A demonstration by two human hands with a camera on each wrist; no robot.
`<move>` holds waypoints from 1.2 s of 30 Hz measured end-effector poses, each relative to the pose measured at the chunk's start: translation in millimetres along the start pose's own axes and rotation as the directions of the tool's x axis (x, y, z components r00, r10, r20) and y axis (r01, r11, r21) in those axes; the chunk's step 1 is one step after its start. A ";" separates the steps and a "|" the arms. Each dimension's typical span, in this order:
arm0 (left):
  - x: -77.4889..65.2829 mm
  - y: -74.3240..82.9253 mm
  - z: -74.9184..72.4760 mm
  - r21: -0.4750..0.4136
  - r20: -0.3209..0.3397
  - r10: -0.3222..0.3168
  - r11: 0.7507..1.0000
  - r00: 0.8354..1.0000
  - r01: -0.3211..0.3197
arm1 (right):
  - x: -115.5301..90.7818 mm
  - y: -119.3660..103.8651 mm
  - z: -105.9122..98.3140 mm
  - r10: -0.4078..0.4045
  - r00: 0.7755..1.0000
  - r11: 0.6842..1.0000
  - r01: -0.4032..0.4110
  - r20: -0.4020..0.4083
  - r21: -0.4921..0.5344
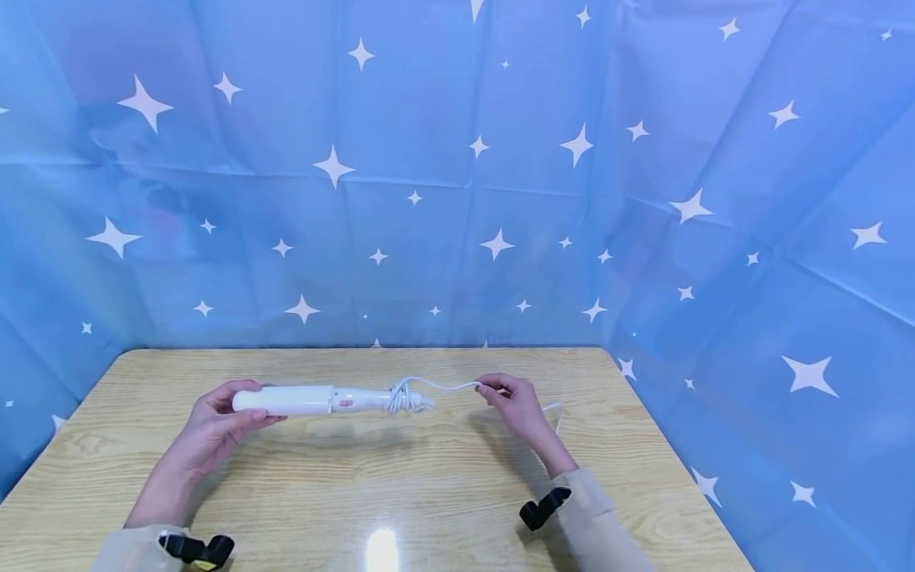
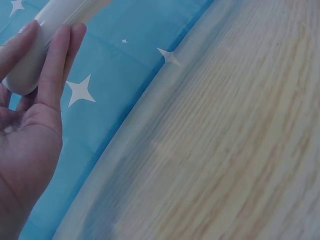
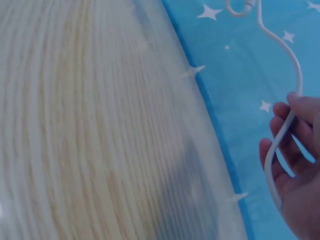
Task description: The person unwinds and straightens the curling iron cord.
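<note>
A white, wand-shaped hair styling iron (image 1: 296, 400) is held level above the table, its thick barrel to the left and its slimmer handle, with a pink switch, to the right. My left hand (image 1: 203, 437) grips the barrel's rounded end between thumb and fingers, as the left wrist view of the barrel (image 2: 37, 60) also shows. White cord (image 1: 450, 388) is wound in several loops round the handle's tail and runs right to my right hand (image 1: 518, 407). There, thumb and fingertips pinch the cord (image 3: 299, 75), and its further length passes across the palm.
The light wood table (image 1: 429, 492) has rounded far corners, and a blue curtain (image 1: 429, 238) with white stars hangs behind it and along its sides. More cord (image 1: 552, 407) trails behind the right wrist. Black wrist cameras sit on both sleeves (image 1: 596, 516).
</note>
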State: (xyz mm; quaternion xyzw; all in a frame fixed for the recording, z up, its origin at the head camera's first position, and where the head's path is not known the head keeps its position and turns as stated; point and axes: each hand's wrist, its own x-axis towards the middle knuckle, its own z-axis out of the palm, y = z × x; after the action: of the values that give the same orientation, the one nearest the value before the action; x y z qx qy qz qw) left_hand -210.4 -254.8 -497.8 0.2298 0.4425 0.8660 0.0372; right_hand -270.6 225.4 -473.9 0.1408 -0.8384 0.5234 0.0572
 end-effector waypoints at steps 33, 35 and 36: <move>-2.3 -3.0 -3.3 -0.101 0.008 0.093 0.991 0.996 -0.092 | -13.4 28.0 -33.2 0.015 0.999 0.993 -0.020 -0.040 -0.115; -2.5 -2.9 -3.2 -0.098 0.015 0.091 0.991 0.996 -0.089 | -13.8 29.0 -33.9 0.023 0.999 0.991 -0.029 -0.050 -0.128; -2.4 -2.8 -3.0 -0.096 0.018 0.088 0.992 0.996 -0.086 | -14.0 28.8 -34.1 0.028 0.998 0.990 -0.035 -0.050 -0.133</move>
State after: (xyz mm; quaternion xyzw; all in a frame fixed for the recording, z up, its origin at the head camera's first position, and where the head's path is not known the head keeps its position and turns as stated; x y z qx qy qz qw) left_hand -210.0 -256.0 -502.4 0.2565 0.3898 0.8843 0.0152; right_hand -267.6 270.2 -487.0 0.1108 -0.8722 0.4699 0.0784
